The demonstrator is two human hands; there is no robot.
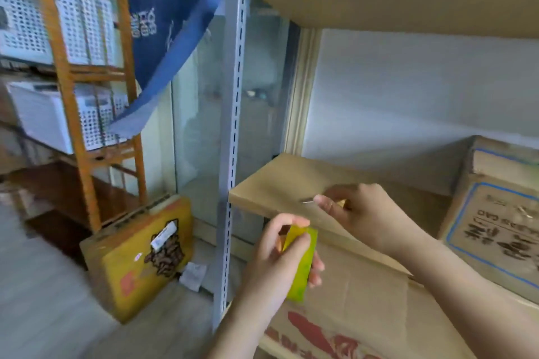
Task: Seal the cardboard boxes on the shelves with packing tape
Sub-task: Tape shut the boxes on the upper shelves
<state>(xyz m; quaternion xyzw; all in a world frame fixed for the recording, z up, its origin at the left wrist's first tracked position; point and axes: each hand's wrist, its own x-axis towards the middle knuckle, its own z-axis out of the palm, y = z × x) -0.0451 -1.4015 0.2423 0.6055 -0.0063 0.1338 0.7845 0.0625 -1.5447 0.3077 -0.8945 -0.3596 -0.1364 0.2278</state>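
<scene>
Holding the tape roll (300, 264) edge-on, left hand (280, 259) grips it w/ curled fingers; right hand (358, 213) pinches a thin metal-tipped tool (307, 200) over the shelf's (262, 195) front edge, prob for cutting.

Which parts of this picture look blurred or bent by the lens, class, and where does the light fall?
Head view: floor and left hand smeared by motion blur; grey shelf post bowed by the wide angle; soft daylight on the wall, faint shadow beneath the upper shelf.
</scene>
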